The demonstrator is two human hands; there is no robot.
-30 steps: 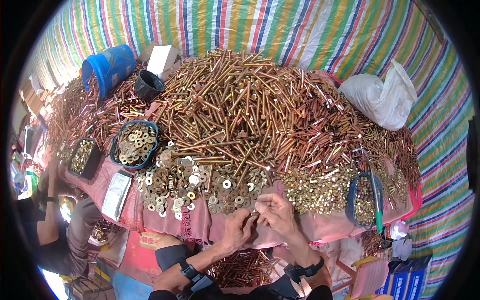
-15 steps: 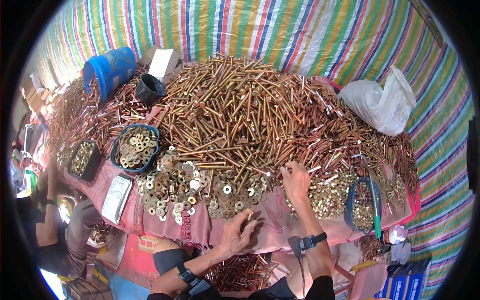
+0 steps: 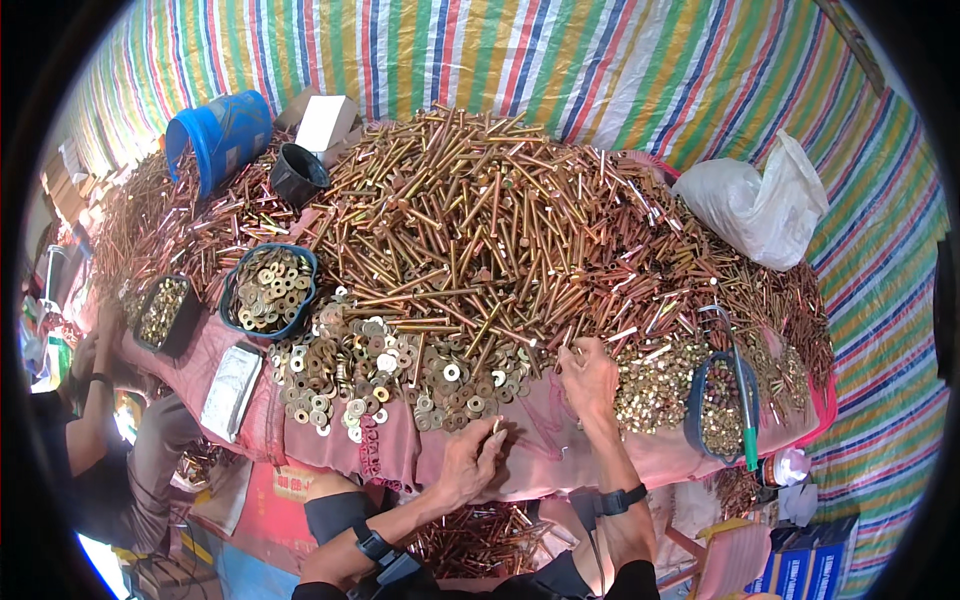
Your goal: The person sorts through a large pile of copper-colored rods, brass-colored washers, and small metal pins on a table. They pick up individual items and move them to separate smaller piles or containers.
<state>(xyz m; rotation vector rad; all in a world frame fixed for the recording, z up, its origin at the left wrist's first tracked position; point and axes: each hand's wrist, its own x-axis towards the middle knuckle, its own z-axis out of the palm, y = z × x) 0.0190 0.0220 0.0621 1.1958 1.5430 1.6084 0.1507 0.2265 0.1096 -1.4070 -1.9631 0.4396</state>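
A big heap of long brass-coloured bolts (image 3: 500,230) covers a table draped in pink cloth (image 3: 540,450). My right hand (image 3: 588,378) reaches forward and rests on the near edge of the bolt heap, fingers curled among the bolts. My left hand (image 3: 468,460) is lower, near the cloth's front edge, pinching a small brass piece at its fingertips, just below a spread of flat washers (image 3: 390,375). Both wrists wear dark bands.
A blue basket of washers (image 3: 268,290) and a dark tray (image 3: 165,312) sit at the left. A small basket with a green-handled tool (image 3: 725,405) sits right. A blue bucket (image 3: 215,135), black cup (image 3: 298,172), white bag (image 3: 760,205). Another person's arm (image 3: 95,400) is at far left.
My hands, together at the cloth's front edge a second ago, have parted. The right hand moved up to the bolt heap; the left stayed low with the small piece.
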